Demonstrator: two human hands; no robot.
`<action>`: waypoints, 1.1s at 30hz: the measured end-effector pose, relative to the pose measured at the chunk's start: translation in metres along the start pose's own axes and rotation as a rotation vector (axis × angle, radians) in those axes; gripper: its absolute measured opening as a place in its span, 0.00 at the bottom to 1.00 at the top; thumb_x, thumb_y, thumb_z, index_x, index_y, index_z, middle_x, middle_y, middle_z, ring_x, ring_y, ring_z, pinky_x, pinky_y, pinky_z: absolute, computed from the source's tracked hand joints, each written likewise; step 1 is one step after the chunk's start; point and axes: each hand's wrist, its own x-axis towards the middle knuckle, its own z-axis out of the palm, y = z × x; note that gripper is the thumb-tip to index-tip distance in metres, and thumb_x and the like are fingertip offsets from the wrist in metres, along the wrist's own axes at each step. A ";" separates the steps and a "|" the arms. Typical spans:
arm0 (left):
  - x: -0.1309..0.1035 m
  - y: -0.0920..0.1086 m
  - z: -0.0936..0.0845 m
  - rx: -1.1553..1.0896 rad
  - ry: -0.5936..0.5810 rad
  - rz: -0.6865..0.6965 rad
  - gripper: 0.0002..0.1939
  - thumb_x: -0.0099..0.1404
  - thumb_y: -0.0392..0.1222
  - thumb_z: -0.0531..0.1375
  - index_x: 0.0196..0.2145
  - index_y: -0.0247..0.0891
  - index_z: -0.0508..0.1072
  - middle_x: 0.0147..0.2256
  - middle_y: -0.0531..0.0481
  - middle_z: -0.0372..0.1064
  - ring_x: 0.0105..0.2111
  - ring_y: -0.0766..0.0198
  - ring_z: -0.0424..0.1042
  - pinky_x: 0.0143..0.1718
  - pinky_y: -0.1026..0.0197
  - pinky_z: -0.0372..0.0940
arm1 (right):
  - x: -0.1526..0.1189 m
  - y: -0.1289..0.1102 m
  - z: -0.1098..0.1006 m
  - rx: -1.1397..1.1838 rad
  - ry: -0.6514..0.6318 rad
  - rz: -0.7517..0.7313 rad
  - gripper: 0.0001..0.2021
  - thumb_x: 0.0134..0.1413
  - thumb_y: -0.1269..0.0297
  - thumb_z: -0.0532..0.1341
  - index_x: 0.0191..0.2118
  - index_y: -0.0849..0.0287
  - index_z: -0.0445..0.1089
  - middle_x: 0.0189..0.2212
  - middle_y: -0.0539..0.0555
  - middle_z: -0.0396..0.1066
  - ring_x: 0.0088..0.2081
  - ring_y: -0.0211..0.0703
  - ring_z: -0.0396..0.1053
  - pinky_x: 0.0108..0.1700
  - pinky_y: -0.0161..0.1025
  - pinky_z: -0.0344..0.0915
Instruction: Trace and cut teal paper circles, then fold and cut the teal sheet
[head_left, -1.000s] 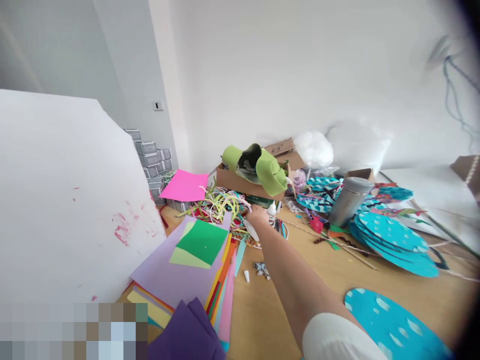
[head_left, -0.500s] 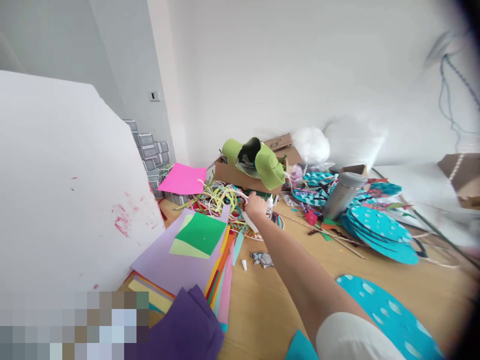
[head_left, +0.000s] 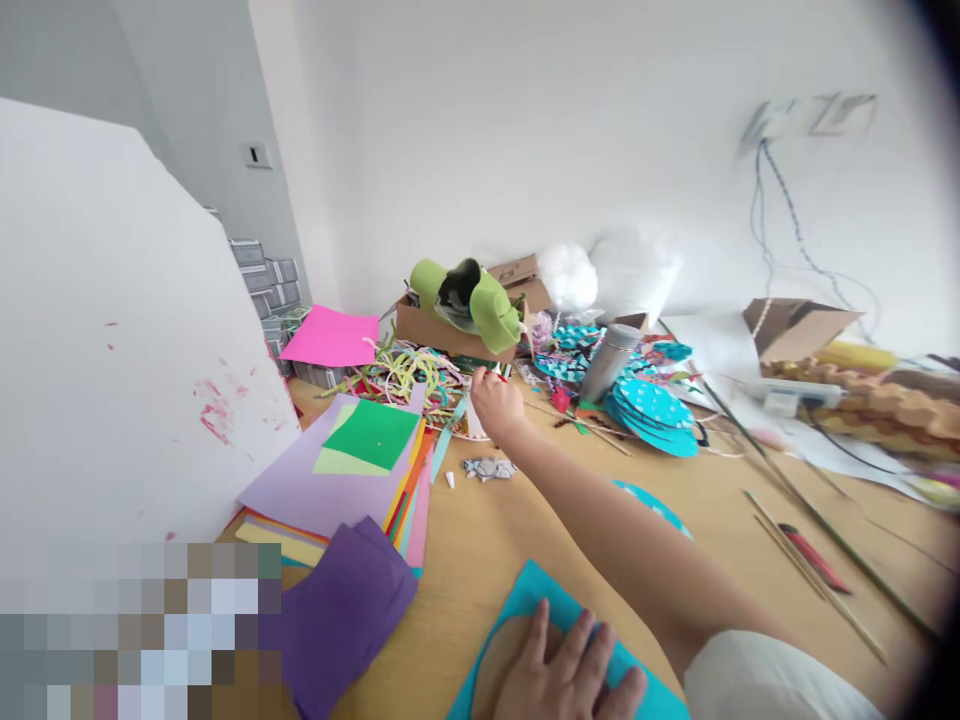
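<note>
Your left hand [head_left: 566, 675] is spread flat, fingers apart and not gripping, upon the brown rounded piece [head_left: 499, 655], which lies on a blue sheet [head_left: 532, 580] at the near edge of the view. Your right hand [head_left: 497, 405] is far out across the table [head_left: 465, 540], beside the tangle of coloured strips [head_left: 412, 375] and in front of the cardboard box [head_left: 427, 330]. Its fingers look curled, and something red [head_left: 502, 377] shows next to them, but I cannot tell whether they are closed on it or on any other thing. To do this reach well, I would press the brown piece gently with the whole palm, so that it does not slip or turn on the sheet while the other arm is stretched. Please take hold with the fingertips only, since the loose strips could, in my judgement, catch and be pulled along. Lift the hand a little before drawing it back, because the white cone [head_left: 450, 480] and the small grey object [head_left: 489, 468] lie close to your forearm. Mind also the spotted blue disc [head_left: 652, 505], partly hidden behind this arm, which your sleeve could push.
</note>
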 end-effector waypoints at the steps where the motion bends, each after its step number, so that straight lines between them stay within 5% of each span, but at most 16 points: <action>1: -0.001 0.002 -0.013 -0.002 -0.061 0.021 0.32 0.71 0.48 0.45 0.68 0.49 0.35 0.65 0.39 0.47 0.65 0.43 0.50 0.57 0.27 0.53 | -0.011 0.006 -0.007 -0.007 -0.005 0.022 0.21 0.62 0.76 0.46 0.59 0.73 0.56 0.43 0.74 0.71 0.43 0.51 0.74 0.38 0.40 0.69; 5: -0.009 0.026 -0.065 -0.065 -0.121 -0.072 0.29 0.72 0.52 0.40 0.68 0.44 0.42 0.68 0.41 0.39 0.67 0.49 0.39 0.63 0.34 0.43 | -0.061 0.033 -0.034 -0.021 -0.040 0.165 0.17 0.63 0.75 0.45 0.55 0.67 0.59 0.41 0.69 0.72 0.40 0.52 0.75 0.38 0.42 0.68; 8: -0.010 0.039 -0.087 -0.111 -0.167 -0.137 0.28 0.73 0.51 0.38 0.67 0.42 0.45 0.68 0.44 0.40 0.68 0.55 0.36 0.66 0.39 0.37 | -0.092 0.049 -0.048 0.001 -0.082 0.224 0.14 0.62 0.73 0.48 0.51 0.63 0.61 0.39 0.65 0.74 0.40 0.52 0.75 0.38 0.41 0.67; 14: -0.010 0.042 -0.083 -0.093 -0.130 -0.194 0.28 0.72 0.52 0.41 0.66 0.40 0.51 0.68 0.43 0.43 0.68 0.55 0.37 0.67 0.43 0.37 | -0.101 0.045 -0.060 0.104 -0.097 0.201 0.13 0.61 0.71 0.51 0.49 0.60 0.64 0.41 0.62 0.75 0.43 0.51 0.74 0.40 0.40 0.65; 18: -0.009 0.036 -0.079 -0.096 0.032 -0.194 0.25 0.69 0.48 0.49 0.61 0.40 0.60 0.64 0.44 0.54 0.66 0.53 0.47 0.65 0.44 0.47 | -0.096 0.038 -0.069 0.193 -0.064 0.197 0.15 0.60 0.68 0.52 0.52 0.60 0.64 0.40 0.63 0.76 0.42 0.52 0.74 0.39 0.40 0.64; 21: -0.003 0.030 -0.088 -0.133 0.268 -0.314 0.12 0.65 0.39 0.53 0.44 0.38 0.73 0.46 0.46 0.72 0.51 0.56 0.67 0.53 0.51 0.63 | -0.101 0.040 -0.073 0.268 -0.032 0.211 0.17 0.58 0.67 0.54 0.53 0.60 0.64 0.39 0.62 0.76 0.41 0.51 0.74 0.38 0.39 0.63; 25: 0.002 0.021 -0.106 -0.103 0.443 -0.455 0.08 0.64 0.39 0.55 0.27 0.39 0.69 0.31 0.48 0.70 0.36 0.57 0.68 0.39 0.53 0.65 | -0.120 0.053 -0.071 0.392 0.009 0.269 0.21 0.59 0.63 0.55 0.57 0.60 0.61 0.37 0.57 0.76 0.40 0.46 0.74 0.37 0.36 0.62; 30: -0.001 -0.001 -0.120 0.100 0.547 -0.571 0.01 0.62 0.38 0.58 0.33 0.39 0.69 0.37 0.46 0.70 0.41 0.53 0.66 0.44 0.50 0.62 | -0.174 0.074 -0.054 0.504 -0.032 0.362 0.20 0.60 0.58 0.52 0.54 0.63 0.64 0.29 0.55 0.76 0.29 0.44 0.72 0.27 0.35 0.60; 33: -0.003 -0.017 -0.124 0.244 0.497 -0.686 0.10 0.59 0.37 0.61 0.40 0.38 0.69 0.41 0.43 0.70 0.45 0.49 0.65 0.47 0.47 0.60 | -0.214 0.093 -0.037 0.463 -0.065 0.417 0.18 0.57 0.57 0.56 0.51 0.59 0.68 0.30 0.56 0.76 0.30 0.47 0.73 0.27 0.35 0.59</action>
